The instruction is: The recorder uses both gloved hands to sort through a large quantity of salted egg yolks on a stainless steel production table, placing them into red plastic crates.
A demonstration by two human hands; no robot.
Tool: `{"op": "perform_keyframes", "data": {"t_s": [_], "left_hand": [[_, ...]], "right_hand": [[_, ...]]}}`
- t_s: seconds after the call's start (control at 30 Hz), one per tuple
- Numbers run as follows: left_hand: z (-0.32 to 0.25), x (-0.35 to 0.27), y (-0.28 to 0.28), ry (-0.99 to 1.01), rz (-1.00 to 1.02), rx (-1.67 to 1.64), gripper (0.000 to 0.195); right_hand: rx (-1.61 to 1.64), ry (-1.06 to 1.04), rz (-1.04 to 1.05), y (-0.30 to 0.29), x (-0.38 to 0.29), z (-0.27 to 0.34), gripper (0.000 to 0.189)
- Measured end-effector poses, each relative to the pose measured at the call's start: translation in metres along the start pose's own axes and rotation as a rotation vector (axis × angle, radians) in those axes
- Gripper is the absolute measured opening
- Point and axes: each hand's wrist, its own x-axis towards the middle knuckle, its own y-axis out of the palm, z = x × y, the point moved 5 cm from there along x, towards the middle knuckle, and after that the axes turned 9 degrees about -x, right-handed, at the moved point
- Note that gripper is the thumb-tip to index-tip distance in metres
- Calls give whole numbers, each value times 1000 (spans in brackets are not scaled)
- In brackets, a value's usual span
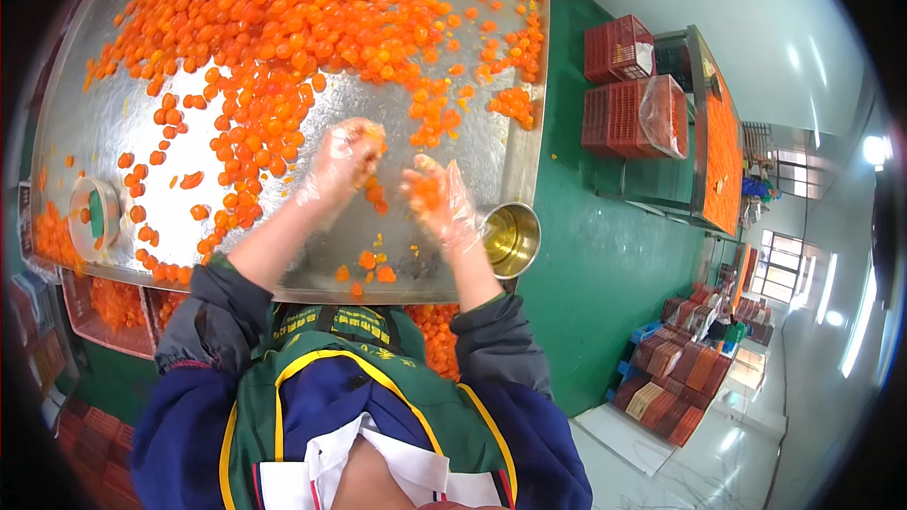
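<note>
My left hand (345, 156), in a clear plastic glove, is over the metal table with its fingers curled. Orange shows at its blurred fingertips, but whether it grips a yolk is unclear. In my gloved right hand (445, 202), orange egg yolks (427, 193) lie against the cupped fingers. Between and below the hands, a few loose yolks (375, 195) rest on the steel. A large heap of yolks (283, 3) covers the far part of the table. Beside my right wrist stands a metal cup (528, 241) holding yellow liquid.
The steel table (521, 163) has a raised rim. A clear tub (110, 216) with something green inside stands at its left. Crates (106, 326) of yolks sit under the front edge. Across the green floor (567, 241) are red crates (616, 117) and another yolk-covered table (721, 149).
</note>
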Motion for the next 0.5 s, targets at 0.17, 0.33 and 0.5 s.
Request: {"op": "perform_keyframes", "data": {"t_s": [0.17, 0.33, 0.5], "left_hand": [[38, -58, 87, 1067, 271, 1059, 28], [33, -8, 91, 730, 404, 849, 41], [50, 87, 41, 1103, 452, 1621, 25]], "right_hand": [[43, -528, -213, 6, -25, -61, 48], [591, -328, -9, -40, -74, -59, 33], [345, -258, 60, -82, -196, -88, 30]]}}
